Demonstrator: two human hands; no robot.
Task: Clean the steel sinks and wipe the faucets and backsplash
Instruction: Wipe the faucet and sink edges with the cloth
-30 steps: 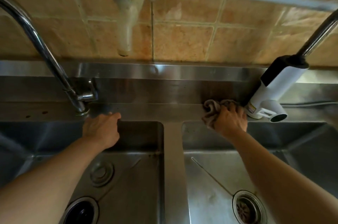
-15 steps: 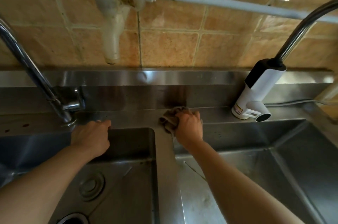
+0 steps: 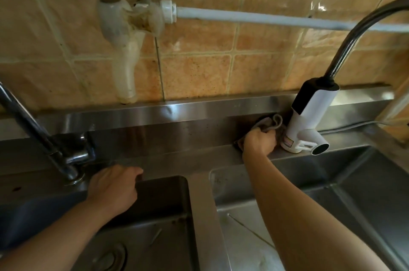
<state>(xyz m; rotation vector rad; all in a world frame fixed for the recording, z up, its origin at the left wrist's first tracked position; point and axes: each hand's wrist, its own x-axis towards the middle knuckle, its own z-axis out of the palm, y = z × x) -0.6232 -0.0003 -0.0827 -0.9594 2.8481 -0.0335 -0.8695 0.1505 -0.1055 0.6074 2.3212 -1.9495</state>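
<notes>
My right hand (image 3: 260, 140) grips a bunched grey cloth (image 3: 270, 122) and presses it against the steel backsplash (image 3: 177, 124), right beside the base of the white and black electric faucet (image 3: 308, 115). My left hand (image 3: 115, 186) rests on the back rim of the left steel sink (image 3: 155, 222), its fingers curled over the edge, close to the chrome faucet (image 3: 66, 157) on the left. The right steel sink (image 3: 321, 193) lies under my right forearm.
A grimy white wall tap (image 3: 124, 49) and a white pipe (image 3: 265, 18) run along the tan tiled wall (image 3: 199, 71) above the backsplash. A drain (image 3: 110, 257) shows in the left sink. A grey cable (image 3: 354, 125) trails right of the electric faucet.
My right hand has moved the cloth from the ledge above the sink divider to the right and up onto the backsplash beside the electric faucet. My left hand has stayed on the left sink's rim.
</notes>
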